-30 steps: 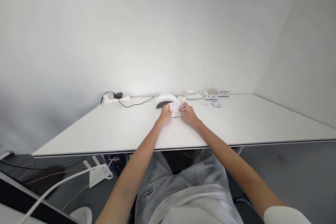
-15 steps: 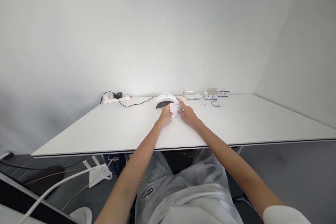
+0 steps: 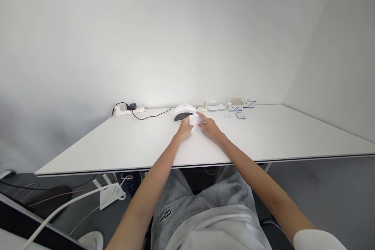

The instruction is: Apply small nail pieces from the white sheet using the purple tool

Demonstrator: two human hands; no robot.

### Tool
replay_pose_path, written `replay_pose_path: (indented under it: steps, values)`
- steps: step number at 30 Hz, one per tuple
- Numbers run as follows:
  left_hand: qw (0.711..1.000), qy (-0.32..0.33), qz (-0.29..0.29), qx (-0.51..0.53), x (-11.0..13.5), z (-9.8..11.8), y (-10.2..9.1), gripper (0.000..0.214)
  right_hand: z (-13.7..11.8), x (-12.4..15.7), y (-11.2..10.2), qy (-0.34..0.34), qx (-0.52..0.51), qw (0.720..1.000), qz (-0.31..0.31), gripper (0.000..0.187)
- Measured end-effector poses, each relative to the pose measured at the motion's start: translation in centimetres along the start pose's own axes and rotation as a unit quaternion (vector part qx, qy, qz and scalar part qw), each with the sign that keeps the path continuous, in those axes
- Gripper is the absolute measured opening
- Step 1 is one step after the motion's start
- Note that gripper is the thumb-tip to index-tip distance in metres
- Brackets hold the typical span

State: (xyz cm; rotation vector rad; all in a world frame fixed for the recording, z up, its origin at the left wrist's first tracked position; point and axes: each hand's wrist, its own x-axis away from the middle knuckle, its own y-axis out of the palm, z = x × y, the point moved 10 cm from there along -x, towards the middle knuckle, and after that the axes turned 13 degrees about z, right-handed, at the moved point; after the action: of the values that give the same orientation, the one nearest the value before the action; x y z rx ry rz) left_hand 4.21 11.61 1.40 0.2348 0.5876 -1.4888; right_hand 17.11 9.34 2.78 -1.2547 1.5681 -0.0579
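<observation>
Card (image 3: 193, 120), thin, flat and rectangular, white with small dark specks, stands upright in both hands, mid-scene over the smooth white worktop (image 3: 117, 144). I see the fingers of the left hand (image 3: 184, 128) grasping its left edge, and those of the right hand (image 3: 210, 127) grasping its right side, thumb against the speckled face, forefinger along the top. I cannot tell whether its lower edge touches the surface. Just beyond, to the left, I have a glossy white arched device (image 3: 185, 107) with a dark opening. Far right, I make out a slim gold-capped bottle (image 3: 204, 108), an open-topped printed box (image 3: 236, 107) and a small flat packet (image 3: 240, 115).
</observation>
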Motion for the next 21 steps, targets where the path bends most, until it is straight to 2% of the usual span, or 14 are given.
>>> replay_pose_path:
  steps: [6, 9, 11, 16, 21]
  values:
    - [0.999, 0.003, 0.034, -0.003, -0.4, 0.0, -0.6, 0.033, 1.2, 0.0, -0.7, 0.077, -0.083, 0.992, 0.054, 0.064]
    - [0.999, -0.004, 0.033, -0.002, -0.5, -0.4, -0.5, 0.031, 2.3, -0.1, -0.3, 0.112, -0.095, 0.987, 0.061, 0.036]
    - [1.000, 0.000, 0.029, -0.007, -0.4, -0.6, -0.3, 0.030, 2.7, -0.2, -0.2, 0.116, -0.075, 0.988, 0.061, 0.021]
    - [0.998, 0.029, 0.037, -0.036, -0.3, -0.6, -0.4, 0.025, 2.5, -0.3, -0.1, 0.094, -0.001, 0.995, 0.046, 0.020]
    - [0.997, 0.055, 0.034, -0.045, -0.3, -0.3, -0.4, 0.032, 1.7, 0.0, 0.1, 0.091, 0.106, 0.990, 0.010, 0.019]
